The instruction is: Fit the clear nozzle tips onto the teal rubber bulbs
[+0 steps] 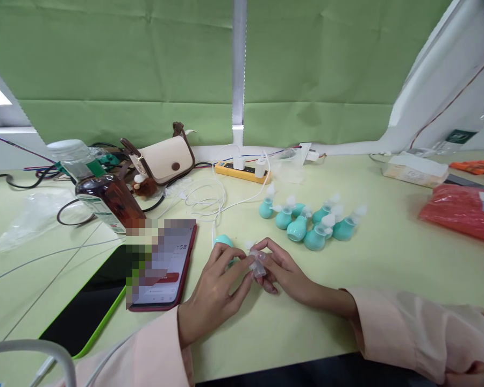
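Observation:
Near the table's front edge, my left hand point(218, 290) and my right hand point(286, 274) meet on a small translucent plastic nozzle point(258, 266). The fingers of both hands are closed around it, and they hide part of its shape. Just behind my left fingers stands a teal squeeze bulb point(223, 240), partly covered by that hand. Farther back and to the right, several teal bulbs with translucent tips point(296, 230) are grouped on the table, some standing and some tilted.
Left of my hands lie a red-cased phone point(181, 269) with a lit screen and a green-cased phone point(92, 295). Behind them are a brown bottle point(108, 199), a cream handbag point(169, 158), white cables and a yellow power strip point(226, 171). A red plastic package point(463, 212) lies right.

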Demonstrator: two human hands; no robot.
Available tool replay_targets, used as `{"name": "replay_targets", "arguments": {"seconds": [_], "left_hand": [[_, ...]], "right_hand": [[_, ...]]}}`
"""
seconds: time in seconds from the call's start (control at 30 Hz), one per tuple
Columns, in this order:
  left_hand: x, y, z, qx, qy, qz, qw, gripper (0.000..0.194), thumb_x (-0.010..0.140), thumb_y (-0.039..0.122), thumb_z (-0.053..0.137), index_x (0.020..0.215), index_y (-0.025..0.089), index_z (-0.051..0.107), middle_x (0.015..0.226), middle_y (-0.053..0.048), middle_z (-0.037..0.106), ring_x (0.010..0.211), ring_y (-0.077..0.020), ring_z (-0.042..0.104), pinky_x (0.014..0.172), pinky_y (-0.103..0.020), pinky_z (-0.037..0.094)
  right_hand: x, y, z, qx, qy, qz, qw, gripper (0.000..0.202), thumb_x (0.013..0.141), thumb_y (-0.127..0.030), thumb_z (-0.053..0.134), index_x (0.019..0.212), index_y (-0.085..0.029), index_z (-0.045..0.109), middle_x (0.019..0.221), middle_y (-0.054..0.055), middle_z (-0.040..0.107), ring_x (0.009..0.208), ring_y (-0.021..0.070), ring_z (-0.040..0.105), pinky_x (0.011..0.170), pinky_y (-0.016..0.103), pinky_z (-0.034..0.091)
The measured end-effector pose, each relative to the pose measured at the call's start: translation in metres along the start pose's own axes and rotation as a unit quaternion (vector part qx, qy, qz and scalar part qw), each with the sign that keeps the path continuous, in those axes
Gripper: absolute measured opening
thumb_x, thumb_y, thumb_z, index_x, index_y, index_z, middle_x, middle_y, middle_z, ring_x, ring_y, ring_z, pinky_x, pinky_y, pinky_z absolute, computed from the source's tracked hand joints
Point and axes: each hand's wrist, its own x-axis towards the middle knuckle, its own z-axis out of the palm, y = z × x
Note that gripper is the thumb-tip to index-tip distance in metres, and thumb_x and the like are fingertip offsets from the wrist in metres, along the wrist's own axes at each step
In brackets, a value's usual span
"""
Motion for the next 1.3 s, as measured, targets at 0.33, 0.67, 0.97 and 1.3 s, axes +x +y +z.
{"name": "replay_targets", "arguments": {"seconds": [0.33,0.67,0.97,1.3], "left_hand": [[0.000,-0.006,0.005,-0.026,0.067,0.024,0.997,0.015,0.072,0.001,0.057,0.080,0.013,0.060,0.067,-0.006,0.058,0.064,-0.0148,0.044,0.056,-0.030,0.043],[0.001,0.000,0.000,-0.018,0.076,-0.074,0.994,0.007,0.076,0.009,0.054,0.078,0.014,0.059,0.060,-0.003,0.058,0.058,-0.0132,0.050,0.054,-0.026,0.043],[-0.005,-0.001,0.003,0.108,-0.055,-0.116,0.986,0.011,0.071,0.019,0.053,0.067,0.014,0.062,0.043,0.001,0.055,0.040,-0.0120,0.052,0.043,-0.022,0.041],[-0.004,-0.013,0.011,0.121,-0.105,-0.079,0.984,0.014,0.078,0.011,0.045,0.074,0.014,0.059,0.097,-0.012,0.063,0.087,-0.0227,0.061,0.071,-0.034,0.053]], "right_hand": [[0.003,0.000,0.001,0.034,0.030,0.017,0.999,0.034,0.077,-0.051,0.047,0.083,-0.020,0.035,0.051,-0.006,0.051,0.033,0.0040,0.036,0.033,0.015,0.026],[0.008,0.001,-0.005,0.023,0.101,-0.021,0.994,0.032,0.077,-0.050,0.046,0.081,-0.021,0.034,0.053,-0.006,0.052,0.035,0.0049,0.036,0.035,0.016,0.026],[0.014,-0.002,-0.019,-0.368,0.012,-0.116,0.922,0.011,0.083,-0.027,0.044,0.091,-0.019,0.045,0.061,-0.003,0.052,0.052,0.0087,0.045,0.049,0.020,0.034],[0.036,-0.002,-0.033,-0.506,0.113,-0.181,0.836,0.002,0.076,-0.016,0.051,0.078,-0.017,0.052,0.070,-0.001,0.058,0.051,0.0090,0.048,0.052,0.023,0.039]]}}
